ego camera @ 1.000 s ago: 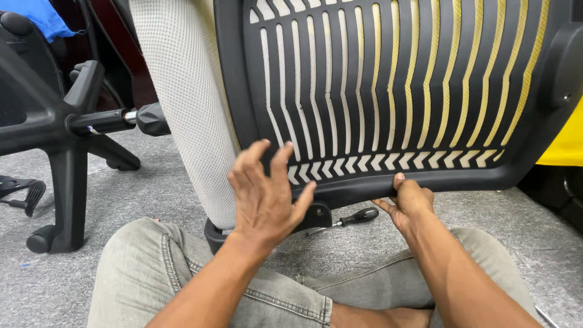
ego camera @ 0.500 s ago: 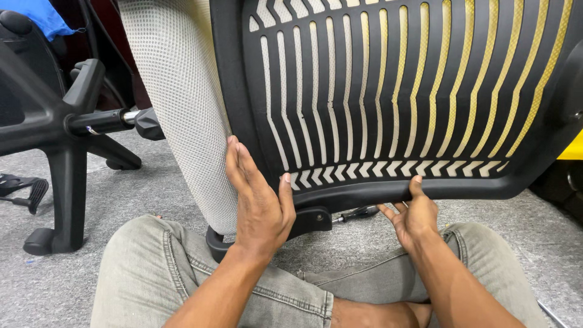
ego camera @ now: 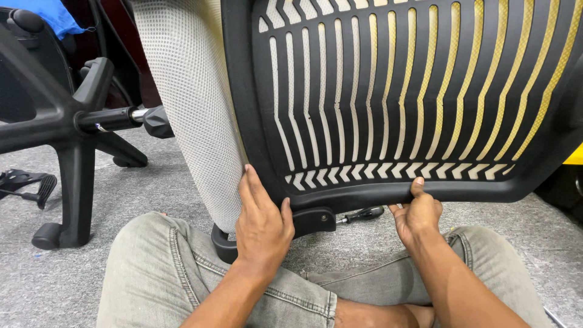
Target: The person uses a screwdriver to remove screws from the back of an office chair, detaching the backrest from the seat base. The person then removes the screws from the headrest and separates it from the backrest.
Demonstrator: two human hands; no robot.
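Note:
A black slotted plastic chair back [ego camera: 388,91] with yellow mesh behind its ribs stands upright in front of me, next to a white mesh panel [ego camera: 194,103]. My left hand [ego camera: 262,222] lies flat against the lower left corner of the black frame, fingers together and pointing up. My right hand [ego camera: 418,214] grips the bottom rim of the frame from below, thumb on the front. A black bracket [ego camera: 313,220] sticks out under the frame between my hands.
A black-handled screwdriver [ego camera: 363,214] lies on the grey carpet [ego camera: 146,188] behind the frame. A black chair base [ego camera: 73,158] with its gas cylinder [ego camera: 112,119] lies on its side at the left. My legs in grey jeans [ego camera: 158,273] are crossed below.
My left hand went from hovering with spread fingers to pressing flat on the frame's lower left corner. The chair back shifted slightly right and up. My right hand stayed on the bottom rim.

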